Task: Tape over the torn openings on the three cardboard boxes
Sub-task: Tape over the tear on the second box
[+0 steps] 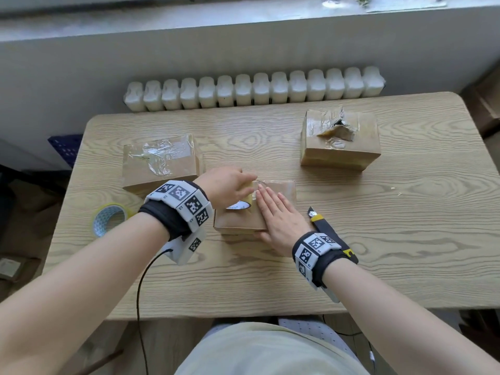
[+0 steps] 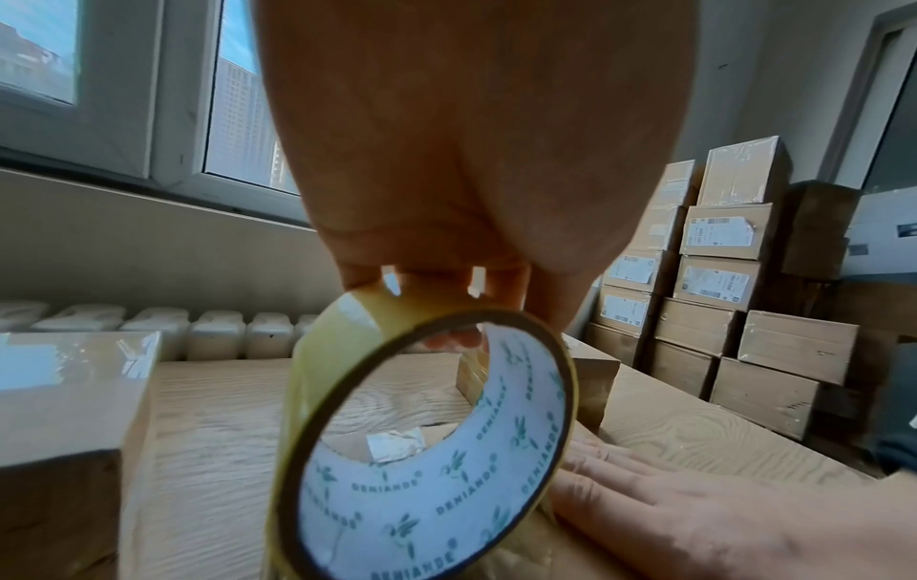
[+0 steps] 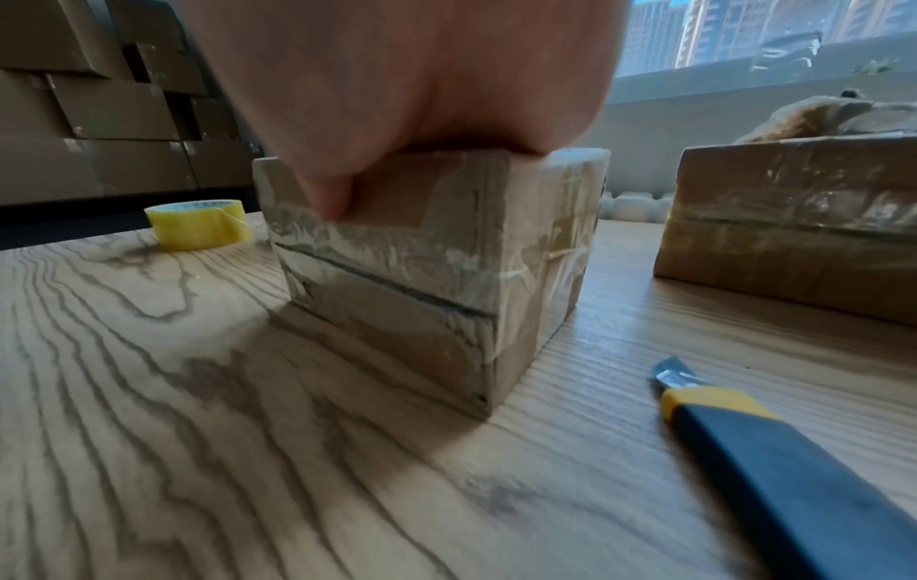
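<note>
on the near middle box the left hand grips the tape roll to draw a strip while the right hand lies flat, fingers straight, pressing it down.

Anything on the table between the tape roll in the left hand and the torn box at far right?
Nothing visible. Bare table lies between the tape roll in the left hand and the torn box; the knife lies nearer, off that line.

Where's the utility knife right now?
Head view: the utility knife lies on the table, just right of the right hand and the middle box.
</note>
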`<act>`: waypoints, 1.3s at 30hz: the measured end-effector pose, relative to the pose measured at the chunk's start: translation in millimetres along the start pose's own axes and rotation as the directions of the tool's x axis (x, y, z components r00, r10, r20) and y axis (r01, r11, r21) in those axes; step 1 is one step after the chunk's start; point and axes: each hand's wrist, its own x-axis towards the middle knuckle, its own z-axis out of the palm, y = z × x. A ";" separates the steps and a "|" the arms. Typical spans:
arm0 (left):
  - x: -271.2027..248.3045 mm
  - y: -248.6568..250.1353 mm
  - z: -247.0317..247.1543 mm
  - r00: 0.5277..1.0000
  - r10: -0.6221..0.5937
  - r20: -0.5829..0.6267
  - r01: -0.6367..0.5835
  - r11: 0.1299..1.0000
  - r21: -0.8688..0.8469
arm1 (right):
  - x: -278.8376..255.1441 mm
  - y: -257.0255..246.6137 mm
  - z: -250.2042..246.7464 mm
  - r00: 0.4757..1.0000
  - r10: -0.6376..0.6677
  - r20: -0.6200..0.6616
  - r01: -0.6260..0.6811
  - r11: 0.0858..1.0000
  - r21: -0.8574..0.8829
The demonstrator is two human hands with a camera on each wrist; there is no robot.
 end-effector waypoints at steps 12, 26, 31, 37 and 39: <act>4.5 3.1 0.5 0.999 0.043 0.028 -0.044 0.998 0.041 | -40.6 44.3 -3.1 1.000 -0.026 0.005 0.027 0.999 -0.034; -26.5 16.5 48.1 0.795 0.451 -0.405 -0.211 0.832 0.512 | -57.6 78.5 31.8 0.814 0.571 0.107 -0.580 0.807 0.109; -25.2 12.2 65.9 0.767 0.413 -0.491 -0.160 0.864 0.477 | -50.6 83.8 33.7 0.779 0.607 0.157 -0.626 0.765 0.152; -18.0 9.4 72.5 0.727 0.398 -0.559 -0.098 0.867 0.489 | -46.2 86.5 25.9 0.787 0.588 0.187 -0.617 0.752 0.231; -16.8 9.5 73.8 0.721 0.390 -0.573 -0.087 0.871 0.484 | -45.5 87.0 14.2 0.805 0.585 0.101 -0.579 0.736 0.352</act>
